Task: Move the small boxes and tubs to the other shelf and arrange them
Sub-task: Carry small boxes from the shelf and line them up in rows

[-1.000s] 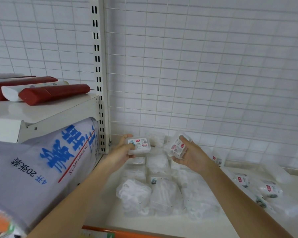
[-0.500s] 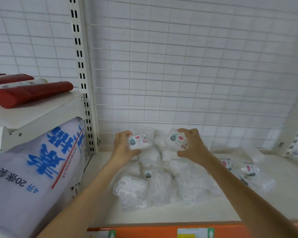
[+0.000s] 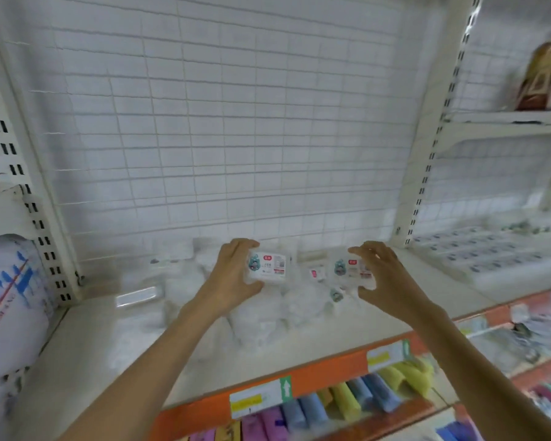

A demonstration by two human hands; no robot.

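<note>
My left hand [image 3: 233,275] grips a small clear box [image 3: 269,268] with a white label, held above the shelf. My right hand [image 3: 384,278] grips a second box of the same kind [image 3: 350,270], fingers curled over its top and right side. Both boxes hang over a heap of clear bags and tubs [image 3: 268,316] lying on the white shelf [image 3: 115,342]. To the right, past the upright post, the neighbouring shelf [image 3: 452,291] carries neat rows of small boxes [image 3: 481,249]. The picture is blurred by head motion.
A large white sack with blue print [image 3: 7,300] fills the left side. An upright slotted post [image 3: 427,148] divides the two shelf bays. Below the orange shelf edge [image 3: 331,370] lie coloured packs. A brown bottle [image 3: 541,68] stands on the upper right shelf.
The view has swung to the right, bringing the right shelf bay and its rows of boxes into sight. Both hands keep hold of their boxes and have shifted rightward along the shelf.
</note>
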